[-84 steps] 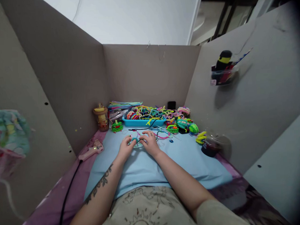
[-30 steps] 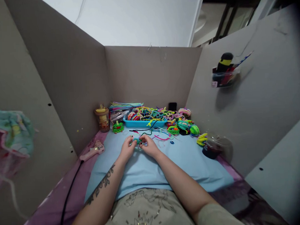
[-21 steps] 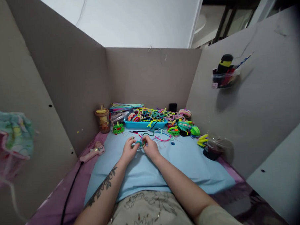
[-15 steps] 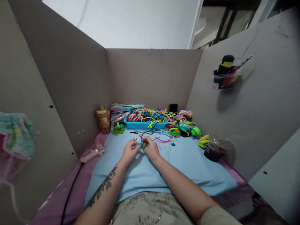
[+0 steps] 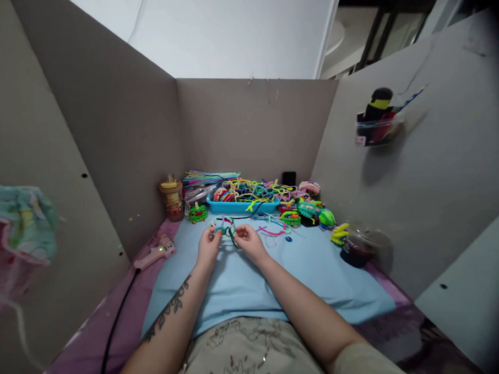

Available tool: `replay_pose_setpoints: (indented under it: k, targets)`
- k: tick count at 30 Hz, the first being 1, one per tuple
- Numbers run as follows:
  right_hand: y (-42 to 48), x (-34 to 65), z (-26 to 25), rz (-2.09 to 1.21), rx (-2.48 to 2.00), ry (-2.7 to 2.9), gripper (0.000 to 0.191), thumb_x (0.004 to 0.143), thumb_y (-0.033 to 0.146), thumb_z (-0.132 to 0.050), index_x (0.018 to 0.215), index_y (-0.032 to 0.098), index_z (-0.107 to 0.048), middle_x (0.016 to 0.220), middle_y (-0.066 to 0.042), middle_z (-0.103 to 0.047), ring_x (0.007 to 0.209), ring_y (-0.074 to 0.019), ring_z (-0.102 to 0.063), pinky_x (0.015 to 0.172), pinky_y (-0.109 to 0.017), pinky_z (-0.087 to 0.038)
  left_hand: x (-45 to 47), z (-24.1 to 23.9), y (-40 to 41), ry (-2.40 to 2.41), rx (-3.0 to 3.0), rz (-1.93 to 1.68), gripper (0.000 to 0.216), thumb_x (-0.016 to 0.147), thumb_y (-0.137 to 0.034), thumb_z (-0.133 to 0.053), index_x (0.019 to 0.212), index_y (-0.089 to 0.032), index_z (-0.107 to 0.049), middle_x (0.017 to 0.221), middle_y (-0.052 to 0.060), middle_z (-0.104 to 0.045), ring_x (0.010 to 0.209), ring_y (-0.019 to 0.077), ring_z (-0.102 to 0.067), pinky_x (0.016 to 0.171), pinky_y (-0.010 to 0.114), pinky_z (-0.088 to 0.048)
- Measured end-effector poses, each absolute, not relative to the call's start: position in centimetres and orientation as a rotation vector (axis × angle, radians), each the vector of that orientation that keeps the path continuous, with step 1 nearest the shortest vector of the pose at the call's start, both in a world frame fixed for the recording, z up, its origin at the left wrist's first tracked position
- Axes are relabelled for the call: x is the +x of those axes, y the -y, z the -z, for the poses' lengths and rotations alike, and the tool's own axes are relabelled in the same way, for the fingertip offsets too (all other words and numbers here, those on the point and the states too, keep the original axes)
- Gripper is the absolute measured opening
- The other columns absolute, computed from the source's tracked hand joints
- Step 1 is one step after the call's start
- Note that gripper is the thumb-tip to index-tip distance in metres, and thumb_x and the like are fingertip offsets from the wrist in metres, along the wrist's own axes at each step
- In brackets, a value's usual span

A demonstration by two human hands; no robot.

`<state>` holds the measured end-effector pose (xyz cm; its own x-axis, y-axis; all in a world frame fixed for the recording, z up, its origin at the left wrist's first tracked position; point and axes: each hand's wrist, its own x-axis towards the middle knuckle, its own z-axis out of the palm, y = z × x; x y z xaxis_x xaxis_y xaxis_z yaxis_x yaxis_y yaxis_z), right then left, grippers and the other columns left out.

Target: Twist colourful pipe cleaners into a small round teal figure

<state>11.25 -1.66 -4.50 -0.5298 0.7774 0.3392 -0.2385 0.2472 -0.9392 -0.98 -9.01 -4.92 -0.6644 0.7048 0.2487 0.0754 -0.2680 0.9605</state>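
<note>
The blue mat [image 5: 303,273] is enclosed by grey partition walls [image 5: 123,137] on three sides. Bare mat lies behind the left hand [image 5: 208,248] and right hand [image 5: 249,243], both pinched closed on the pipe-cleaner piece [image 5: 225,228], raised between them.

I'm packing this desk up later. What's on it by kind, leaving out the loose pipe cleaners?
Finished fuzzy figures: 6, e.g. the green one
Blue tray: 1
Glue gun: 1
Lidded cup: 1
Dark bowl: 1
Piece held in left hand and right hand: 1
Total: 11
</note>
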Motion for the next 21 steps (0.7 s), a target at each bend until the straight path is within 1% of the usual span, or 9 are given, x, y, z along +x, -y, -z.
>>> replay_pose_setpoints:
  k: [2,4,5,7,9,13,16,18,21]
  targets:
    - [1.8,11.4,4.4,-1.584,-0.505,1.672,0.028,0.066,0.027,-0.061,0.091,0.018,-0.050,0.061,0.006,-0.057,0.040,-0.0058,-0.043,0.040,-0.018,-0.035,-1.2,4.9,9.1,-1.613,0.984,-2.040,0.029,0.068,-0.044,-0.063,0.079,-0.018,-0.056,0.066,0.000,-0.056,0.063,0.0133,-0.052,0.058,0.023,-0.039]
    - [2.0,11.8,4.0,-1.650,-0.482,1.736,0.030,0.068,0.030,-0.061,0.094,0.018,-0.052,0.059,0.006,-0.059,0.036,-0.0058,-0.042,0.038,-0.018,-0.035,-1.5,4.9,9.1,-1.670,1.005,-2.088,0.025,0.068,-0.041,-0.063,0.076,-0.018,-0.056,0.070,0.001,-0.057,0.069,0.0149,-0.054,0.062,0.023,-0.040]
    - [2.2,12.0,3.8,-1.641,-0.457,1.758,0.029,0.069,0.031,-0.061,0.094,0.019,-0.054,0.059,0.005,-0.061,0.038,-0.0072,-0.047,0.040,-0.020,-0.039,-1.7,4.9,9.0,-1.700,1.006,-2.105,0.024,0.068,-0.040,-0.063,0.076,-0.018,-0.056,0.071,0.001,-0.057,0.071,0.0154,-0.054,0.063,0.024,-0.040]
    - [2.4,12.5,3.4,-1.584,-0.386,1.767,0.027,0.069,0.032,-0.064,0.092,0.019,-0.057,0.061,0.003,-0.063,0.052,-0.0119,-0.058,0.051,-0.024,-0.047,-1.9,5.0,9.0,-1.751,0.980,-2.136,0.023,0.069,-0.040,-0.062,0.075,-0.019,-0.056,0.072,0.001,-0.057,0.073,0.0158,-0.054,0.064,0.024,-0.040]
    - [2.4,13.0,3.0,-1.589,-0.304,1.730,0.028,0.069,0.035,-0.066,0.092,0.020,-0.059,0.066,0.001,-0.066,0.062,-0.0149,-0.063,0.061,-0.029,-0.050,-2.1,5.2,9.0,-1.779,0.931,-2.176,0.023,0.070,-0.041,-0.060,0.075,-0.019,-0.056,0.071,0.000,-0.056,0.073,0.0161,-0.054,0.064,0.024,-0.040]
    - [1.4,14.1,2.6,-1.980,-0.176,1.556,0.046,0.070,0.047,-0.064,0.105,0.020,-0.054,0.074,-0.002,-0.067,0.054,-0.0141,-0.062,0.059,-0.032,-0.051,-1.9,5.0,9.1,-1.807,0.943,-2.229,0.021,0.072,-0.040,-0.059,0.074,-0.020,-0.056,0.073,0.001,-0.056,0.076,0.0172,-0.054,0.066,0.026,-0.041]
    - [0.6,14.5,2.7,-2.164,-0.138,1.568,0.053,0.066,0.046,-0.069,0.110,0.020,-0.052,0.083,-0.004,-0.067,0.060,-0.0145,-0.063,0.063,-0.033,-0.052,-1.6,4.5,9.3,-1.893,1.055,-2.245,0.017,0.071,-0.036,-0.060,0.074,-0.020,-0.057,0.086,0.005,-0.057,0.092,0.0200,-0.053,0.077,0.028,-0.041]
    - [0.4,14.1,3.0,-2.057,-0.174,1.606,0.048,0.063,0.037,-0.074,0.103,0.019,-0.055,0.078,-0.002,-0.066,0.063,-0.0139,-0.063,0.066,-0.031,-0.051,-1.5,4.3,9.5,-1.956,1.105,-2.244,0.015,0.071,-0.034,-0.060,0.074,-0.020,-0.057,0.091,0.006,-0.056,0.100,0.0218,-0.050,0.084,0.030,-0.039]
    - [0.7,13.0,3.5,-1.768,-0.304,1.548,0.035,0.060,0.028,-0.077,0.088,0.019,-0.058,0.068,0.002,-0.063,0.064,-0.0126,-0.062,0.066,-0.027,-0.050,-1.4,4.4,9.4,-1.971,1.093,-2.191,0.017,0.073,-0.036,-0.059,0.074,-0.019,-0.055,0.085,0.005,-0.055,0.093,0.0210,-0.051,0.082,0.030,-0.040]
